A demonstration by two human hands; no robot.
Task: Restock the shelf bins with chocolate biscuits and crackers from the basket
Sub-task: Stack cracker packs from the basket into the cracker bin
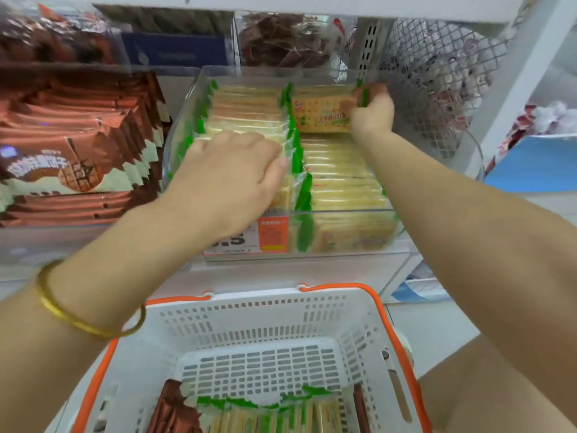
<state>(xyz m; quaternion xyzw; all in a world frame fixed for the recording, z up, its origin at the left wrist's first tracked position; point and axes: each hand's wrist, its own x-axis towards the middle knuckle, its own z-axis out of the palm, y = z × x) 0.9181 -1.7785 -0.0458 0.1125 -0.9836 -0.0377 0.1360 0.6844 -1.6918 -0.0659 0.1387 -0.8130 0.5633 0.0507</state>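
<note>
The fingers of my right hand [371, 109] pinch the crinkly green end of a flat square cracker packet [321, 115] at the back right of the clear plastic bin [182, 126]. My left hand [231, 176] curls over the bin's left row of glossy packets [246, 114], fingertips hidden, so its grip I cannot tell. Below the bin sits the perforated white basket [249, 317]; left of the bin, zigzag-edged brown chocolate biscuit packs [78, 145].

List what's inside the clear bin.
Cracker packs in two rows; the right hand grips one at the back. The left hand covers part of the left row.
</note>
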